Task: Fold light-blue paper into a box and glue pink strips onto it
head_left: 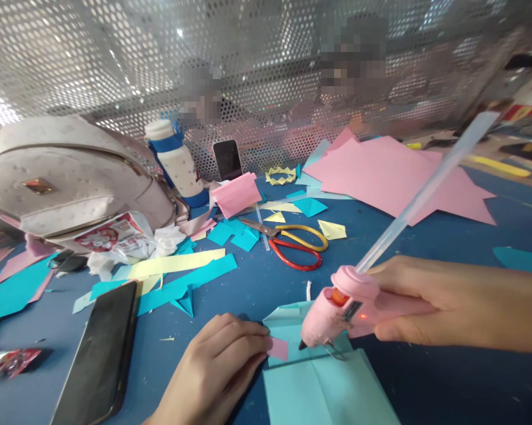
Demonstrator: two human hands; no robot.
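Note:
My right hand [403, 301] grips a pink hot glue gun [321, 321] by its handle. A long clear glue stick [429, 189] pokes out of the gun's back end, and a small orange light glows on its side. The dark nozzle points down over a folded light-blue paper piece [332, 383]; whether it touches the paper I cannot tell. At the left edge of that paper, my left hand [224, 360] has its fingers pressed together on a small pink paper strip [278, 348], which lies over the blue paper.
Red-and-yellow-handled scissors [295, 245] lie behind the hands among blue and yellow paper scraps [186, 283]. A black phone [100, 354] rests at left. Further back stand a pale backpack [66, 177], a bottle [177, 162], another phone [227, 159] and pink paper sheets [394, 171], before a perforated metal panel [266, 71].

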